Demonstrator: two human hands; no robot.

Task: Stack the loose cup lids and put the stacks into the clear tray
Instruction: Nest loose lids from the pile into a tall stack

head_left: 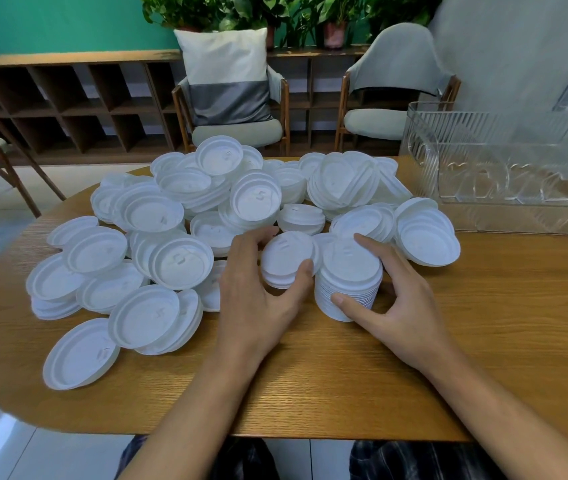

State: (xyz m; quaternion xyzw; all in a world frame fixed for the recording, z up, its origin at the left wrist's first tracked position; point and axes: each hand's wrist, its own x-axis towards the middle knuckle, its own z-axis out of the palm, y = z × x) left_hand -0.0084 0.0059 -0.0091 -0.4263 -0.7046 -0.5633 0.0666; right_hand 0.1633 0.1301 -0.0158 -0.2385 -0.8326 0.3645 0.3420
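Fingers [372, 247] grip two lid stacks [344, 292] — clear tray [483, 150] apart.

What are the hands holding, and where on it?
The left hand grips a short lid stack by its rim; the right hand grips the tall lid stack around its side.

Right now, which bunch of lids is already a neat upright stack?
The tall lid stack gripped by the right hand; every other bunch lies short, tilted or scattered.

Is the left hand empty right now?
No, the left hand grips a short stack of lids beside the tall stack.
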